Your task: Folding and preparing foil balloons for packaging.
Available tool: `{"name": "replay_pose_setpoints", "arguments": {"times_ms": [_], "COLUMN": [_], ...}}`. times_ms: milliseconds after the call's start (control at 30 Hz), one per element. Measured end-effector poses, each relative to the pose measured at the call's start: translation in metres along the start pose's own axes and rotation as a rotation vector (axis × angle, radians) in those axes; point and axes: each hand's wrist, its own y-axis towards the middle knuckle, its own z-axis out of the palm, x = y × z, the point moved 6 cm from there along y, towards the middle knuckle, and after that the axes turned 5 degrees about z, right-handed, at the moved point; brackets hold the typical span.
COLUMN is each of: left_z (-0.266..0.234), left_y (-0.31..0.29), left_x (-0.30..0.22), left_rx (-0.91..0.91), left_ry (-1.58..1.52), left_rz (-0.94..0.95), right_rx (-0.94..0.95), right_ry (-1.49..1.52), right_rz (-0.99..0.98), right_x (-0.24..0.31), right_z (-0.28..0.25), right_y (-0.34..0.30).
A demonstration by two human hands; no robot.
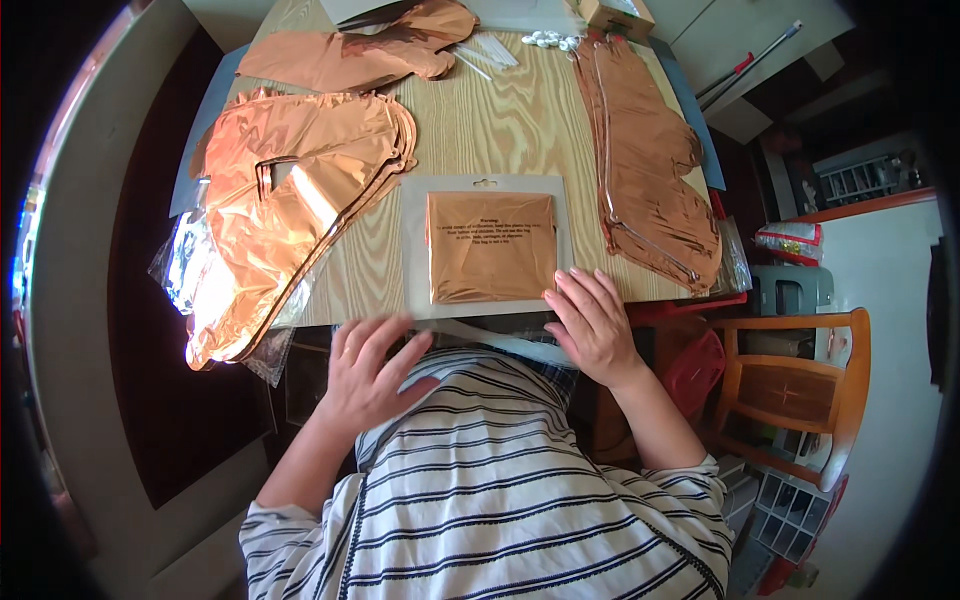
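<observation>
Head camera view, looking down at a person seated before a wood-grain table [490,130], its edges bowed by the wide lens. Centred near the front edge lies a flat copper-coloured foil package [490,270] on a pale backing with a hanging slot at the top and dark print across its face.

The right hand [598,335] is at the package's lower right corner, thumb and fingers apart; whether the fingertips press on it, I cannot tell. The left hand [365,370], blurred, is just off the table's front edge, left of the package, its fingers spread and holding nothing.

Around the package is more shiny copper foil: a large angular stack [275,225] with a cut-out on the left, a crumpled sheet [340,60] at the back left, and a long wrinkled pile [645,160] on the right. Clear plastic [180,265] pokes out under the left stack. Toward the back are thin white sticks [495,50], a cluster of small white pieces [550,41] and a cardboard box [618,15].

Beyond the table, to the right, stand a wooden chair [795,385] and a grey-green stool [790,285]; a pole with a red grip [750,65] leans farther back.
</observation>
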Motion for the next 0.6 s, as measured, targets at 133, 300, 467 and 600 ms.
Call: {"name": "replay_pose_setpoints", "arguments": {"times_ms": [133, 300, 467, 600], "left_z": [0.041, 0.034, 0.04, 0.039], "left_y": [0.002, 0.003, -0.002, -0.006], "left_x": [0.02, 0.029, 0.029, 0.03], "left_rx": [0.037, 0.033, 0.021, -0.001], "left_ry": [-0.145, -0.451, -0.402, -0.334], "left_rz": [0.126, -0.091, -0.376, -0.455], "right_rx": [-0.057, -0.157, -0.168, -0.18], "right_ry": [0.077, 0.308, 0.275, 0.176], "right_rz": [0.005, 0.12, 0.356, 0.562], "right_x": [0.001, -0.002, 0.0, -0.004], "right_z": [-0.008, -0.018, -0.015, -0.007], "right_y": [-0.007, -0.003, 0.01, 0.01]}}
